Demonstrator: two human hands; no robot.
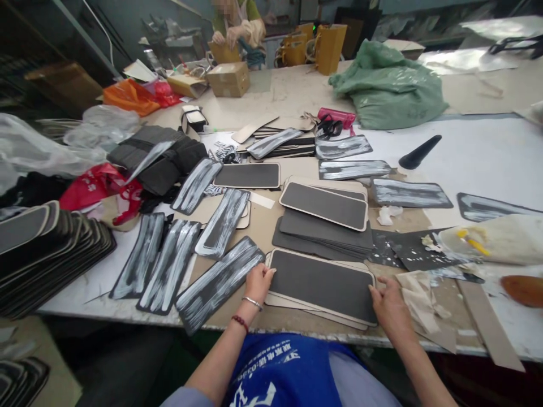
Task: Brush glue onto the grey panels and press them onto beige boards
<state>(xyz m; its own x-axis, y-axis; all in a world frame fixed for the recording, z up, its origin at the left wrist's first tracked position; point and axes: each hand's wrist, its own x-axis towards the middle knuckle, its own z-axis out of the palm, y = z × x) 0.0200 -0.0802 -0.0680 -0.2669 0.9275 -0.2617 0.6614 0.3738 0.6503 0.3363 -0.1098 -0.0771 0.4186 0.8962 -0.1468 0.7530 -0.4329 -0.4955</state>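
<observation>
My left hand [259, 282] pinches the left end of a dark grey panel with a cream border [320, 285], the top one of a small pile at the table's front edge. At its right end, my right hand [388, 302] has thumb and fingers on the panel's edge. Just left of my left hand lies a dark strip smeared with white [220, 282]. Behind the pile are stacked plain dark panels [322, 232] under another bordered panel [324, 204]. Several more white-smeared strips [169, 265] lie to the left.
A tall stack of dark panels [55, 254] stands at the left edge. Cloth scraps [419, 299] and a brown oval object [524, 290] lie right. Farther back are a green bag [390, 85], a carton [229, 79] and another person [237, 28] handling a yellowish piece.
</observation>
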